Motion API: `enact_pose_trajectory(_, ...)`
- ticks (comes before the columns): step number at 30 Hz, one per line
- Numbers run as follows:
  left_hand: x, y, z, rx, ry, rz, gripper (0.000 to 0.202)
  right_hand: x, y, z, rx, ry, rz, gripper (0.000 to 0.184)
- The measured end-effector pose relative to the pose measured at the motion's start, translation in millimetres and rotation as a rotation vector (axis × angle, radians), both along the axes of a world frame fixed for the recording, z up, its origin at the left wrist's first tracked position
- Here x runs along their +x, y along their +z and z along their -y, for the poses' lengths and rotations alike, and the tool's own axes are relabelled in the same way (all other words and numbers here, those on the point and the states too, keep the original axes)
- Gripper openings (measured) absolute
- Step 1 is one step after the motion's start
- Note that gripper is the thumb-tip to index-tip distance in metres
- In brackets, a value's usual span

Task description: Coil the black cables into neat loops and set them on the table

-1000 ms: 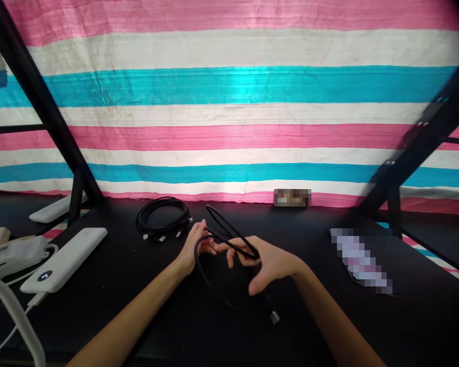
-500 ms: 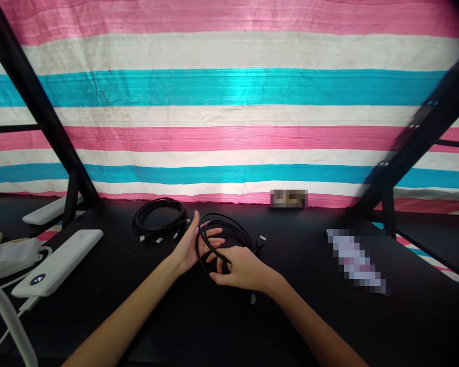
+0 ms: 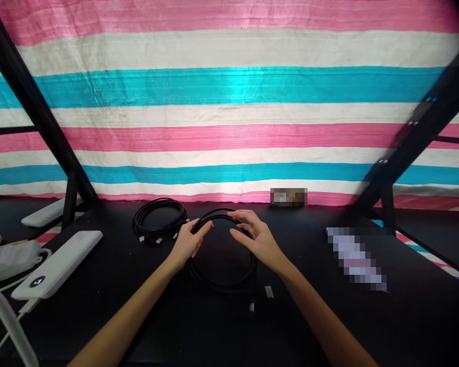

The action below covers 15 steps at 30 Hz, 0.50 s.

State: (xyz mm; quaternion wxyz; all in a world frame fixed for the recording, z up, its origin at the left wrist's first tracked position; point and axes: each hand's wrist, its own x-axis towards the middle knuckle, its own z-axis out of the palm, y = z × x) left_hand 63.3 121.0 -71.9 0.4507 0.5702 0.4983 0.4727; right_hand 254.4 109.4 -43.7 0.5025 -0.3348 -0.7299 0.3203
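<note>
A black cable wound into a loose coil [image 3: 222, 289] is in front of me, between my hands. My left hand [image 3: 189, 239] is closed round the left side of this coil, with the thumb laid over the strands. At the coil's upper right is my right hand [image 3: 258, 237], its fingers curved and apart from the thumb. Part of the coil passes behind those fingers; whether they touch it is hard to see. Below the right hand are a pale cable end [image 3: 269, 291] and a smaller one [image 3: 252, 307]. Another black cable coil [image 3: 159, 232] lies on the table beyond my left hand.
White power banks [image 3: 61, 262] and a white adapter [image 3: 13, 260] with cords lie at the left on the black table [image 3: 156, 326]. A blurred flat item [image 3: 355, 260] is at the right and a blurred small one [image 3: 288, 197] at the back. Slanted black posts [image 3: 53, 137] flank a striped sheet [image 3: 229, 117].
The coil has gone from raised and tilted to a wider ring between my hands. My left hand has closed on it; the right hand has moved up and right and its fingers have opened.
</note>
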Motion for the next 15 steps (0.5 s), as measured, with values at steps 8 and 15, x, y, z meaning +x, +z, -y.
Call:
enact_pose_trajectory(8,-2.8,-0.4,-0.3,0.138,0.01,-0.178,0.035,6.9,-4.8,-12.5,-0.087,-0.365,-0.109,0.038)
enact_pose_trajectory(15,9.2,-2.9,9.1,-0.006,-0.059,0.042,0.036,-1.6,-13.4,-10.5,-0.644,0.021,-0.194,0.031)
